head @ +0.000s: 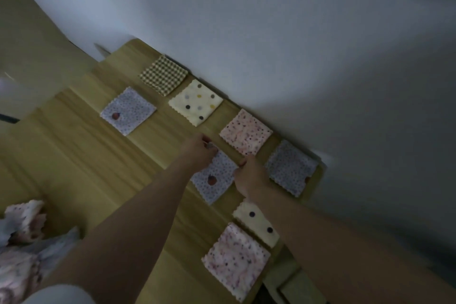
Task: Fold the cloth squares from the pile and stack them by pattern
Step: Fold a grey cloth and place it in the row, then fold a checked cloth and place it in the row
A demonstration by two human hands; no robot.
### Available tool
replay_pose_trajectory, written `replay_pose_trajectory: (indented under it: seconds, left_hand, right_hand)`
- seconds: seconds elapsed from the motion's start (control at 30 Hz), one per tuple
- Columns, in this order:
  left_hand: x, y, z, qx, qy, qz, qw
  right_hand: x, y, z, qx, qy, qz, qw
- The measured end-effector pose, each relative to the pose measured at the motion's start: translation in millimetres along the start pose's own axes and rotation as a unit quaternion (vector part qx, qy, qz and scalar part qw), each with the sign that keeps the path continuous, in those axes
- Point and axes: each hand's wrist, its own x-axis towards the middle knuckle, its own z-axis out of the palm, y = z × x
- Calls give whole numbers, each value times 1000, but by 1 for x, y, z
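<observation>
Right, L hand (197,153) has fingers curled, pinching the far corner of the blue-dotted cloth (213,180) w/ a red spot. R hand (249,175) sits at that cloth's right corner; too blurry, so I can't tell if it pinches or just presses. The cloth lies flat on the wooden table (98,155). Just beyond it is a pink speckled square (245,132), and right of it another dotted square (291,168). Unfolded pile (22,242) is well off to its left, nearer me.

Folded squares lie flat, apart.
Checked square (162,74), cream squares (196,102), pink squares (245,132), lilac squares (128,111), middle lilac square (213,176); crumpled pile (22,229) lower left.
</observation>
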Motion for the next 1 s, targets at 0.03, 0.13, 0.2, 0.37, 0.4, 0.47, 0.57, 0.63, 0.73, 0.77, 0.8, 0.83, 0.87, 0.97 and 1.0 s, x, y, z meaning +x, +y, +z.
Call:
replay_pose_trajectory:
  seconds: [0.03, 0.13, 0.2, 0.37, 0.4, 0.47, 0.57, 0.63, 0.73, 0.77, 0.8, 0.83, 0.87, 0.97, 1.0]
  left_hand:
    - [3, -2, 4, -27, 6, -5, 1000]
    - [2, -6, 10, -34, 52, 23, 998]
    - [-3, -11, 12, -16, 86, 70, 994]
    - [-23, -24, 10, 97, 116, 129, 980]
    - [-28, -27, 11, 128, 113, 135, 976]
    - [-37, -35, 13, 195, 89, 145, 966]
    - [-41, -43, 14, 288, 16, 166, 943]
    - [-48, -45, 12, 317, 7, 187, 930]
    - [-57, -49, 9, 296, 33, 197, 934]
    - [-69, -52, 7, 284, 43, 195, 938]
    - [-74, -54, 6, 275, 47, 192, 941]
    - [-79, -57, 5, 267, 47, 187, 944]
    - [-86, -60, 4, 262, 48, 179, 947]
    - [-120, -73, 5, 230, 44, 141, 962]
    - [-129, -76, 7, 223, 48, 123, 966]
  right_hand:
    - [4, 1, 0, -10, 22, -4, 1000]
    - [5, -1, 1, -59, 82, -14, 995]
    - [0, -2, 4, -121, 94, -43, 987]
    - [-11, -4, 25, -311, -7, -168, 935]
    - [-12, -2, 30, -337, -24, -165, 927]
    - [-15, -2, 35, -353, -48, -124, 926]
    - [-19, -3, 35, -356, -72, -84, 928]
    - [-25, -4, 34, -350, -79, -88, 929]
    - [-32, -6, 31, -330, -79, -103, 935]
    - [-43, -8, 30, -331, -69, -110, 935]
    - [-47, -9, 30, -336, -62, -114, 933]
    - [-52, -10, 30, -341, -55, -117, 931]
    - [-57, -11, 29, -340, -49, -115, 932]
    - [-80, -10, 28, -337, -50, -121, 933]
    - [-85, -9, 29, -332, -49, -120, 934]
